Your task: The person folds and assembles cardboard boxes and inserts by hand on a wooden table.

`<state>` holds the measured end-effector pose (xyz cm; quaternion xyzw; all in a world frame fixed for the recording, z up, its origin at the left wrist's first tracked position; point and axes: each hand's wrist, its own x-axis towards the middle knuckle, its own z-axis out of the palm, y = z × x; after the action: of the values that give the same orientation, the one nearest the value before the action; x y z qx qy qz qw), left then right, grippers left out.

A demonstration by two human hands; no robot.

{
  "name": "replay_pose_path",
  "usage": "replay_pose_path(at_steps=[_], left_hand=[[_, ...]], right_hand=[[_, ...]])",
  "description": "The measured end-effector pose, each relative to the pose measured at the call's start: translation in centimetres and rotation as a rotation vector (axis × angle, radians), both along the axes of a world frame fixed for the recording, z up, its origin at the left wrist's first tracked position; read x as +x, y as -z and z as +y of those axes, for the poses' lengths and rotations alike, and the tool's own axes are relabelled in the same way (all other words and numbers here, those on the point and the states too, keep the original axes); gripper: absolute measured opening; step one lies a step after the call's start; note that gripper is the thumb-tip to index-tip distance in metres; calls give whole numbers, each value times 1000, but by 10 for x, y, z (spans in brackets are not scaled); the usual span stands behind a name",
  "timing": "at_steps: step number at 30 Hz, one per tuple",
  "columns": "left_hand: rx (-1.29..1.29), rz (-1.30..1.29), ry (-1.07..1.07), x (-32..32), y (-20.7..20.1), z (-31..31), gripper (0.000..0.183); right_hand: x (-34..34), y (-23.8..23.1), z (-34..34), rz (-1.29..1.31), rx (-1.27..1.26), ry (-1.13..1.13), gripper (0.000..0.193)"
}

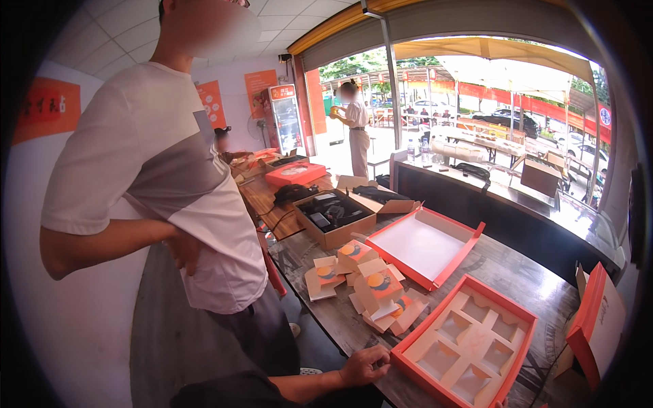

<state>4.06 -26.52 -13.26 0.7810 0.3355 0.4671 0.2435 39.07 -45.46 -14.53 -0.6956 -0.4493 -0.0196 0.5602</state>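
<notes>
My left hand point(367, 365) rests at the table's near edge with its fingers curled, beside the left corner of an open red gift box point(416, 367). I see nothing in those fingers. Inside the box sits a cream insert point(476, 338) with several square wells. Only what looks like a fingertip of my right hand point(502, 403) shows at the lower edge, by the box's near rim; the rest is out of the picture. Beyond the box lies a heap of small folded cartons point(381, 284) with an orange and dark print, their flaps open. A shallow red lid point(422, 246) with a white inside lies behind them.
A person point(170, 177) stands close on the left, hand on hip. A brown carton point(333, 216) holding black items stands farther along the table point(517, 272). At the right, a red and white box point(598, 326) leans upright. Another person point(355, 129) stands by the doorway.
</notes>
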Motion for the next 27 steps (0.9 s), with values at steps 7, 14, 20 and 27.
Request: replay_pose_path(at_steps=[7, 14, 20, 27], left_hand=[[-10, -7, -15, 0, -1, -1, 14], [38, -23, -31, 2, -9, -1, 14], [-12, -3, -9, 2, -17, 0, 14], [-12, -23, -46, -2, -6, -3, 15]], right_hand=[[-1, 0, 0, -8, 17, -4, 53], [-4, -1, 11, -8, 66, -17, 51], [-7, -5, 18, -9, 98, -27, 49], [-1, 1, 2, 160, 29, -110, 42]])
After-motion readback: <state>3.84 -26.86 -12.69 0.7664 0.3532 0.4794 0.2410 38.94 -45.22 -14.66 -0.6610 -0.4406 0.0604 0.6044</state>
